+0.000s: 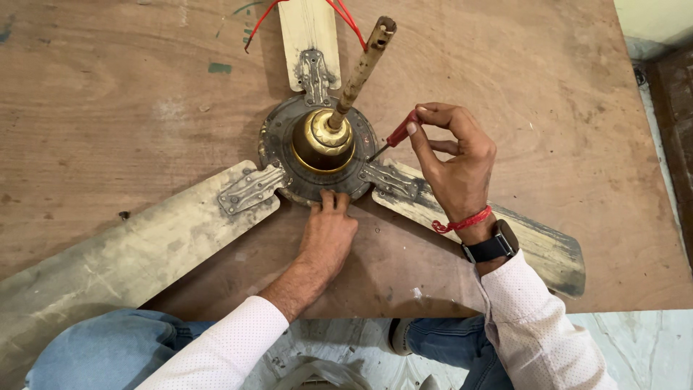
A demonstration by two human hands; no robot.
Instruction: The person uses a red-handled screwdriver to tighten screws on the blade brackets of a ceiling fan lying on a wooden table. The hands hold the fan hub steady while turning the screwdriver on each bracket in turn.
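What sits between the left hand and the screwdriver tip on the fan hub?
In the head view, only the hub's dirty metal rim lies between the left hand and the screwdriver; nothing else intervenes.

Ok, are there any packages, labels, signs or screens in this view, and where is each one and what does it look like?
No packages, labels or signs show.
Smartwatch: on the right wrist beside a red thread band, dark rectangular body on a black strap; its screen faces away, so it cannot be seen.
Otherwise only the dusty ceiling fan on the wooden board.
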